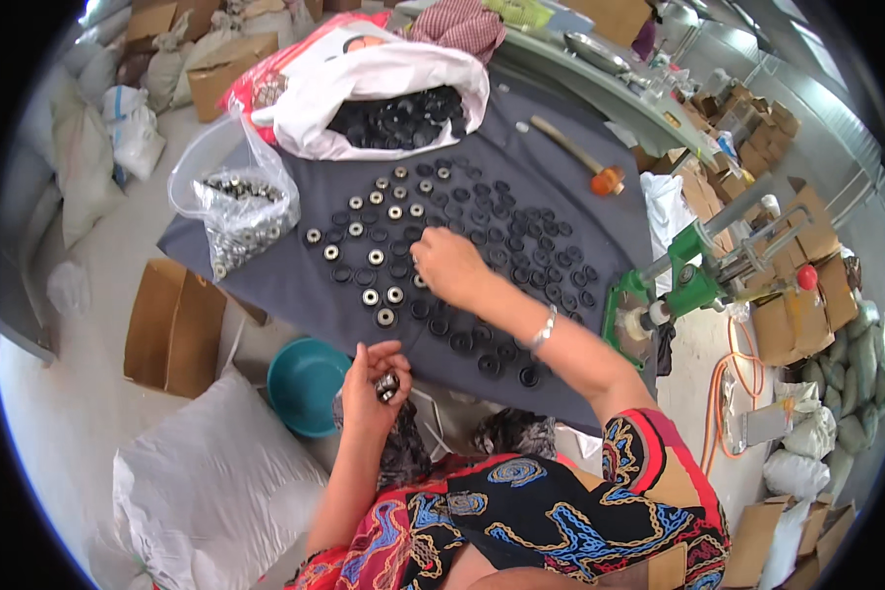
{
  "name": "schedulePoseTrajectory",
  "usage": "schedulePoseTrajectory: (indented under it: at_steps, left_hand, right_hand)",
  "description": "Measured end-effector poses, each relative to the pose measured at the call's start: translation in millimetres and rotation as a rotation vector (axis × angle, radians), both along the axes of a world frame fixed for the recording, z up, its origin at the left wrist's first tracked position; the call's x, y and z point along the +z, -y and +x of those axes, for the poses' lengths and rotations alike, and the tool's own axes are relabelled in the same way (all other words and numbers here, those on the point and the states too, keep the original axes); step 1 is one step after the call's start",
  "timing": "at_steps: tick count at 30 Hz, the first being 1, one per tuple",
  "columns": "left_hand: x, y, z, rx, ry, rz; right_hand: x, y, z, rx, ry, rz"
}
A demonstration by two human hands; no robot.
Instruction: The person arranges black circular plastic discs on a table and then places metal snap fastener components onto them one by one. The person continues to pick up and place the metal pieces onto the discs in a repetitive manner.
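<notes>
Several small metal bearings (387,385) rest in my left hand (364,393), whose fingers curl around them just off the near edge of the table. My right hand (450,267) reaches over the middle of the cloth, fingertips bent down and together among black rings (490,366); what they pinch, if anything, is hidden. Just below those fingers a bearing (420,280) partly shows. To the left of my right hand, several of the black rings have shiny bearings (385,317) sitting in them. Rings without metal centres spread out to the right.
A white sack (310,113) of black parts lies open at the far side, beside a clear bag (256,216) of bearings. A mallet (605,179) lies at far right; a green hand press (683,261) stands at the right edge. A teal basin (305,388) sits below.
</notes>
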State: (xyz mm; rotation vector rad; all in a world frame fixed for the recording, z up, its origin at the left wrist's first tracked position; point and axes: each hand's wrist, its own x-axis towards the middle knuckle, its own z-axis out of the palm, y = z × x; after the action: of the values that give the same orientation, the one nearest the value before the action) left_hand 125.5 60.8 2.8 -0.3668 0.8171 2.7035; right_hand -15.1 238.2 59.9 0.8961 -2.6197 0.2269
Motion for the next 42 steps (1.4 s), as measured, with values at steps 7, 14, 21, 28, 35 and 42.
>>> schedulePoseTrajectory:
  at_steps: [7, 14, 21, 28, 35, 42]
  left_hand:
    - [26.2, 0.7, 13.0, 0.186, 0.18, 0.046]
    - [-26.4, -18.7, 7.9, -0.032, -0.112, 0.034]
    - [-24.0, -12.8, 5.8, -0.032, -0.131, 0.087]
    - [-32.4, -15.2, -3.1, -0.019, -0.197, 0.124]
    - [-46.4, -12.7, -6.7, -0.098, -0.198, 0.2]
    - [-19.5, -21.3, 0.0, 0.019, -0.134, -0.026]
  right_hand:
    - [13.8, 58.5, 120.6, 0.552, 0.097, -0.239]
    - [17.9, 53.2, 149.8, 0.401, 0.258, 0.002]
    - [19.4, 59.1, 144.3, 0.449, 0.251, 0.031]
    - [9.1, 56.0, 140.2, 0.497, 0.031, 0.079]
    - [4.5, 48.2, 135.8, 0.39, 0.07, 0.028]
    - [1.5, 45.7, 142.8, 0.407, -0.04, 0.029]
